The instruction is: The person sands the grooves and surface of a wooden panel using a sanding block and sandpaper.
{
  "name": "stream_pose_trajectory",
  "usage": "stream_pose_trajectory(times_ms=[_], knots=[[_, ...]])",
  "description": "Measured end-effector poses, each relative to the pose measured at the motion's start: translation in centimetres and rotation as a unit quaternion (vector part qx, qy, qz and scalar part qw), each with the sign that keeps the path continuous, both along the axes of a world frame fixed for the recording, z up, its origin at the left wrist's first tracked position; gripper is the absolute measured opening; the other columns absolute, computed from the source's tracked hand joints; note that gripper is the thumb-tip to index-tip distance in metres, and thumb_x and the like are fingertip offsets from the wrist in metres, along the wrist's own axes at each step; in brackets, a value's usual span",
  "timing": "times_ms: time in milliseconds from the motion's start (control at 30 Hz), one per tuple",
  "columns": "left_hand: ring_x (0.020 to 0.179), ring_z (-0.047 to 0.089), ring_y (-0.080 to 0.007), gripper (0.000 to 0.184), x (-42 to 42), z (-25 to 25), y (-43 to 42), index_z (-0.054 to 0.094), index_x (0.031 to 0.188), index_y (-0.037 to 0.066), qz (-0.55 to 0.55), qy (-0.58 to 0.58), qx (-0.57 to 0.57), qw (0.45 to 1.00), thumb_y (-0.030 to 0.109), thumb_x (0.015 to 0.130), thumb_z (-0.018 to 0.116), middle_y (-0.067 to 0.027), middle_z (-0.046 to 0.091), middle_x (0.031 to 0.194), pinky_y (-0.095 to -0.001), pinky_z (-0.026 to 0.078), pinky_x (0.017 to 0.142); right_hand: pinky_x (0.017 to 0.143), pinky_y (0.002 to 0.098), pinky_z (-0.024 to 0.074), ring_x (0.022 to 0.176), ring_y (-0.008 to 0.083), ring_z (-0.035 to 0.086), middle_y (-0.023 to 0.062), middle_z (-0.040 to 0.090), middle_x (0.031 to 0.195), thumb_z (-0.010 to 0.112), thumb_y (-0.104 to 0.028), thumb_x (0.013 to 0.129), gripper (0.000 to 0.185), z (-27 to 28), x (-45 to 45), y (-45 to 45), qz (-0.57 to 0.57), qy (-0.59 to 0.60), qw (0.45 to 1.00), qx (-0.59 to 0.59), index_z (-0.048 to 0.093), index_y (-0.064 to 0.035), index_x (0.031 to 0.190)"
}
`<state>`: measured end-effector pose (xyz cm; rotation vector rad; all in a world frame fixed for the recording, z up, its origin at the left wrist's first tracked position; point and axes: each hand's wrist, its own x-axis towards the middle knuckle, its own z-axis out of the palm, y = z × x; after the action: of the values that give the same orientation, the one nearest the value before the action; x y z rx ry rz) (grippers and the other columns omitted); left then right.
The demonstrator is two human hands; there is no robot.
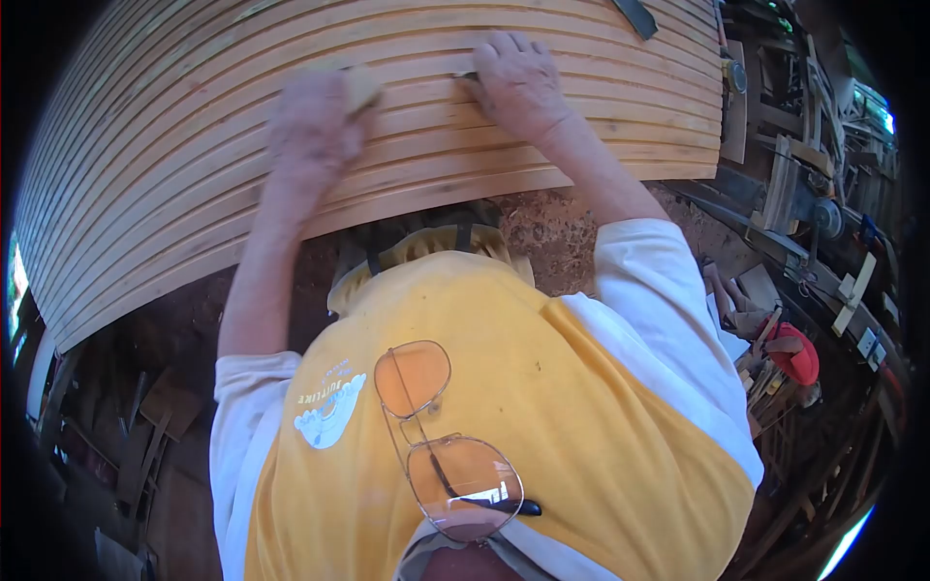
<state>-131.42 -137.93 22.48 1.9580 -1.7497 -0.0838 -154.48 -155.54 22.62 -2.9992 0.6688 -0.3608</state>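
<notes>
We see the blurred left hand [320, 126] gripping a yellowish, rounded pad [362, 89] over the ridged wooden panel [174, 184]. Our right hand [520, 85] curls beside a thin, dark-edged scrap [466, 76]; whether it pinches that, we cannot tell. Farther right lies a flat, dark strip [635, 17].
</notes>
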Motion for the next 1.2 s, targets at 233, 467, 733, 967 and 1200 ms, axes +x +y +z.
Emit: stream_pose_trajectory(times_ms=[233,467,733,967,1200], knots=[[0.105,0.063,-0.0446,0.047,11.3,-1.3,7.5,0.061,0.120,0.003,0.209,-0.106,0.109,0.966,0.042,0.095,0.071,-0.0238,0.067,0.110,-0.0539,0.049,0.089,0.085,0.0462,0.0485,0.100,0.0331,0.063,0.0109,0.064,0.100,0.073,-0.033,0.087,0.030,0.9,-15.2,-10.9,-0.009,0.078,0.997,0.014,0.059,-0.0090,0.098],[0.109,0.063,-0.0458,0.053,11.4,-1.3,7.8,0.059,0.122,0.003,0.280,-0.119,0.167,0.938,0.047,0.095,0.069,-0.0256,0.066,0.114,-0.0544,0.049,0.090,0.085,0.0460,0.0503,0.097,0.0337,0.062,0.0135,0.063,0.101,0.070,-0.034,0.093,0.028,0.0,-8.9,-7.3,0.029,0.046,0.997,0.058,0.060,-0.0083,0.101],[0.109,0.063,-0.0450,0.055,11.1,-0.7,7.9,0.057,0.123,0.003,0.281,-0.095,0.167,0.940,0.049,0.095,0.068,-0.0248,0.066,0.114,-0.0539,0.049,0.090,0.080,0.0459,0.0492,0.090,0.0310,0.064,0.0104,0.064,0.091,0.068,-0.033,0.092,0.023,0.5,-1.6,-3.4,0.070,0.018,0.993,0.097,0.062,-0.0105,0.093],[0.105,0.063,-0.0450,0.054,11.4,-1.6,8.3,0.057,0.123,0.002,0.282,-0.136,0.162,0.936,0.049,0.097,0.067,-0.0243,0.066,0.111,-0.0538,0.050,0.088,0.082,0.0445,0.0489,0.089,0.0300,0.062,0.0087,0.062,0.089,0.071,-0.036,0.091,0.028,1.2,-6.4,-6.4,0.060,0.105,0.989,0.079,0.060,-0.0101,0.095],[0.103,0.063,-0.0458,0.050,11.8,-1.5,8.5,0.056,0.116,0.002,0.261,-0.126,0.150,0.945,0.047,0.097,0.067,-0.0249,0.065,0.108,-0.0550,0.050,0.086,0.075,0.0426,0.0502,0.090,0.0272,0.064,0.0092,0.064,0.091,0.065,-0.017,0.082,0.013,-0.4,12.6,5.1,0.125,0.028,0.986,0.108,0.062,-0.0102,0.094]])
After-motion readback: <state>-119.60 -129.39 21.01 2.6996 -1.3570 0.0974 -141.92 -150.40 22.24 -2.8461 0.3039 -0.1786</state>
